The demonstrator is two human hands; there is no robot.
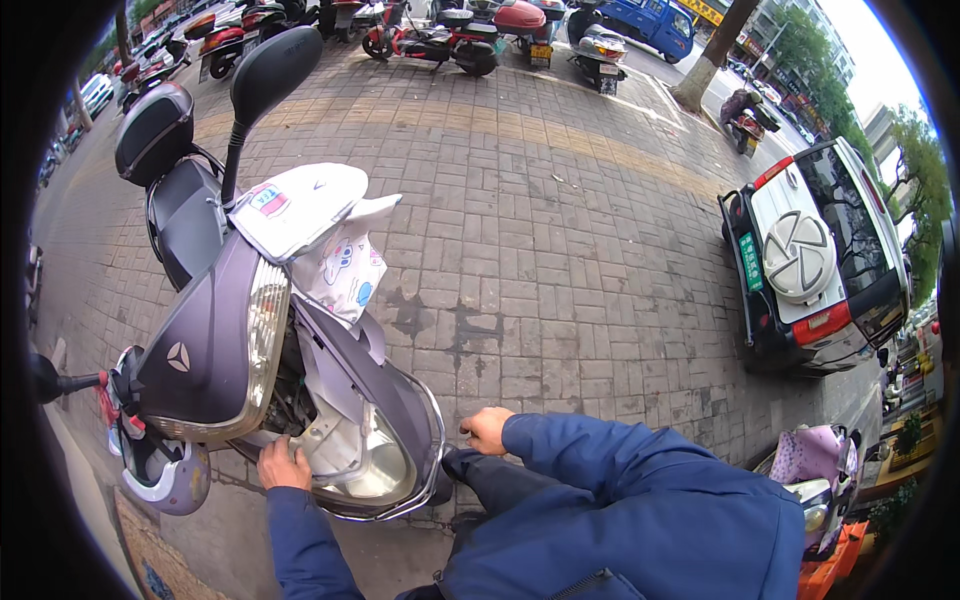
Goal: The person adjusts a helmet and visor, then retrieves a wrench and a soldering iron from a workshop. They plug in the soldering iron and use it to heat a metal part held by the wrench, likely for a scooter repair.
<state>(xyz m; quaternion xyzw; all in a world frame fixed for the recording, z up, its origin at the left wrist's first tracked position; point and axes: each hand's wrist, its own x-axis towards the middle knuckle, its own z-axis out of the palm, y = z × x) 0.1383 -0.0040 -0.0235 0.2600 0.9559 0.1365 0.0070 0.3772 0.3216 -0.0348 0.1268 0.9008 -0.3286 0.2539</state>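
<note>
A purple-grey electric scooter [190, 345] stands before me on the left, its front panelling parted by a gap that shows wiring and inner parts. My left hand [284, 465] is closed at the lower end of this gap, fingertips on the edge of the front panel [318, 440]. Just beside that hand is the clear lower headlight [385, 462]. My right hand [487, 430] is apart from the scooter, to the right of its metal bumper bar [438, 415]. Its fingers are curled, and whatever they may hold is hidden.
A white printed cover [340, 265] hangs over the handlebar below the black mirror [272, 80]. A helmet [172, 478] hangs at the scooter's near-left side. To the right stands a white car [830, 250], with another scooter [815, 490] nearer me. Several parked scooters [430, 40] line the far side.
</note>
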